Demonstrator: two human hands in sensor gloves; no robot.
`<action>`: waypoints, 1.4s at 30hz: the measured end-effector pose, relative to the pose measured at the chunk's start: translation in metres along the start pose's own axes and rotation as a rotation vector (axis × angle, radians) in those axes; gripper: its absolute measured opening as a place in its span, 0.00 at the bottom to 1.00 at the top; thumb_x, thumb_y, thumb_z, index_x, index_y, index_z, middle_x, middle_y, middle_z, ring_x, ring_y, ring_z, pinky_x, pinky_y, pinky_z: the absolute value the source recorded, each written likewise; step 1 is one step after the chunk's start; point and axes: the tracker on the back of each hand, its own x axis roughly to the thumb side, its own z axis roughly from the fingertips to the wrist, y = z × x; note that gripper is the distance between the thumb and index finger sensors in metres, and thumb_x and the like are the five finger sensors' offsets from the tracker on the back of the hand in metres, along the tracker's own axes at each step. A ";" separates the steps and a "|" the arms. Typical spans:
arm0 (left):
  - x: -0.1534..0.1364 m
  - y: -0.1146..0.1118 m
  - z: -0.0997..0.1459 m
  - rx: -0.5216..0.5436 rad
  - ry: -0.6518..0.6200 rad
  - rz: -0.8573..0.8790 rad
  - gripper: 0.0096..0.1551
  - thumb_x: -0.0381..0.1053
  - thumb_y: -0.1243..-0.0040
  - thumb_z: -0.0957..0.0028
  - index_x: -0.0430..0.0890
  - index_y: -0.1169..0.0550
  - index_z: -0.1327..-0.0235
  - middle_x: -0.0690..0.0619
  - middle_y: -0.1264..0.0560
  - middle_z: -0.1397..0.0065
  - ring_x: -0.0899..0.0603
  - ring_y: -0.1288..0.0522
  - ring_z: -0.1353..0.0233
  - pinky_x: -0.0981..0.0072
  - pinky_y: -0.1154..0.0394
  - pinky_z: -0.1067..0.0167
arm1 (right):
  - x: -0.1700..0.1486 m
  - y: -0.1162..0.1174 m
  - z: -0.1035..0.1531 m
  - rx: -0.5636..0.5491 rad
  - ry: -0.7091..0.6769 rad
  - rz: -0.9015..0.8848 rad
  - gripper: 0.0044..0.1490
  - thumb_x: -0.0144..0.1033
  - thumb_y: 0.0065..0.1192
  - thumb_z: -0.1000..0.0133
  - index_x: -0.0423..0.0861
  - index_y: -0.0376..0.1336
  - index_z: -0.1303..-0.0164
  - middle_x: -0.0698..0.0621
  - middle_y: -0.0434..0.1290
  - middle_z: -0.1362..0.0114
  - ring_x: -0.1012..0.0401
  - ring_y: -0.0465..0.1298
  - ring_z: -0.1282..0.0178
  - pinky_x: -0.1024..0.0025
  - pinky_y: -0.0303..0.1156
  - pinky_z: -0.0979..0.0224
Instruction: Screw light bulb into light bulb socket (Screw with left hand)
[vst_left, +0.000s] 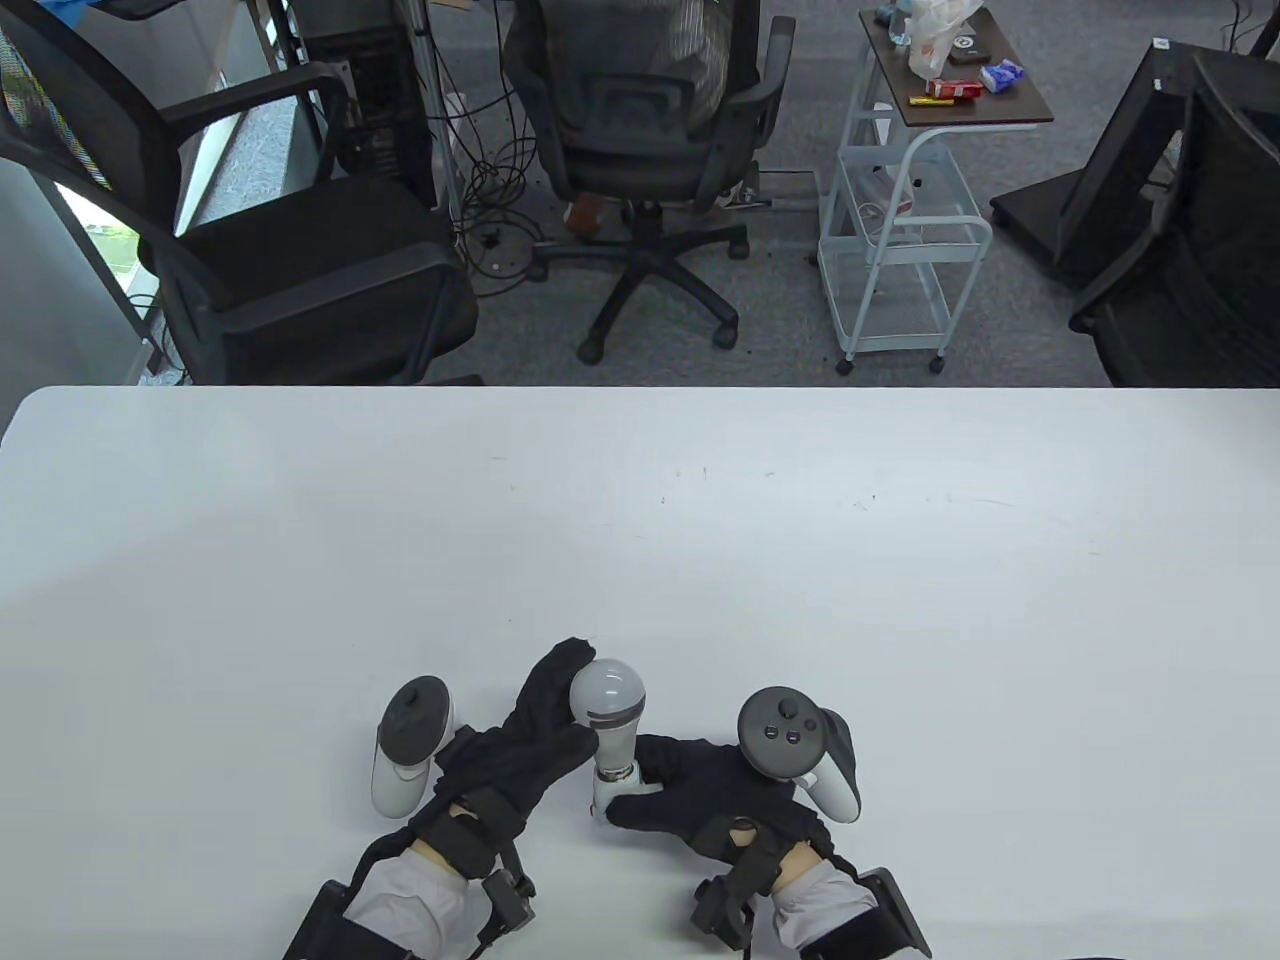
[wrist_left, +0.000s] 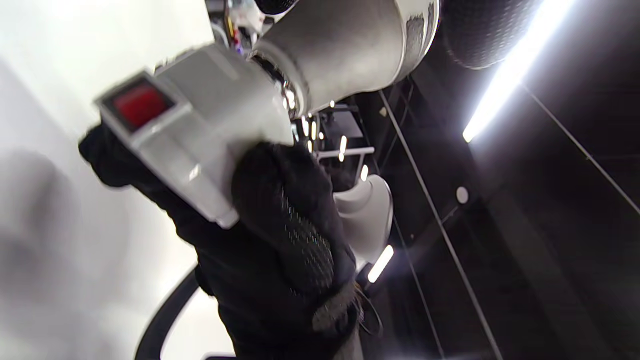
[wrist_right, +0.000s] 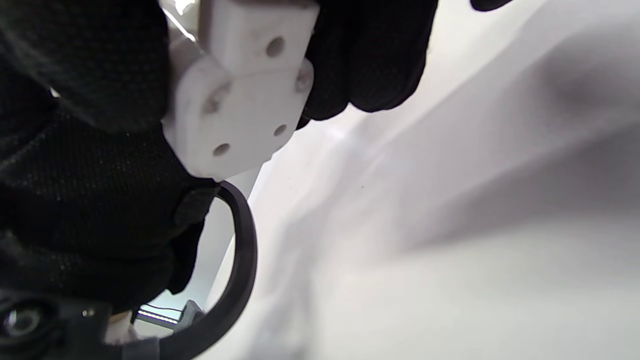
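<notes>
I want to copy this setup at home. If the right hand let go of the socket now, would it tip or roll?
Probably it would tip: the light bulb, far wider than the socket, sits on top, making it top-heavy. The socket's base looks flat and blocky, so rolling seems less likely. The left hand gripping the bulb might steady it.

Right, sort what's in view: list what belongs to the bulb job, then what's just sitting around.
Part of the job:
light bulb, gripped by the left hand
white socket with a red switch, held by the right hand

Lying about:
office chairs
wire cart with packets on top
</notes>
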 end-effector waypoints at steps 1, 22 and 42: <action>0.001 0.002 0.001 0.015 0.005 -0.013 0.49 0.71 0.47 0.34 0.59 0.58 0.13 0.30 0.53 0.14 0.22 0.57 0.17 0.14 0.52 0.30 | 0.000 0.000 0.000 0.001 0.000 0.011 0.41 0.49 0.77 0.49 0.38 0.64 0.34 0.37 0.75 0.35 0.40 0.74 0.36 0.25 0.49 0.26; 0.008 0.006 0.003 0.010 -0.026 0.043 0.41 0.55 0.51 0.31 0.41 0.49 0.12 0.29 0.46 0.15 0.22 0.50 0.17 0.10 0.53 0.34 | -0.001 0.005 -0.003 0.065 0.026 0.090 0.41 0.49 0.78 0.50 0.37 0.66 0.35 0.36 0.76 0.36 0.40 0.75 0.38 0.25 0.49 0.26; 0.004 0.008 0.002 -0.023 -0.018 0.117 0.45 0.53 0.47 0.32 0.40 0.54 0.12 0.31 0.46 0.15 0.24 0.49 0.17 0.12 0.51 0.33 | -0.004 0.005 -0.005 0.126 0.022 0.068 0.41 0.50 0.78 0.50 0.38 0.66 0.35 0.37 0.76 0.37 0.40 0.75 0.39 0.25 0.49 0.26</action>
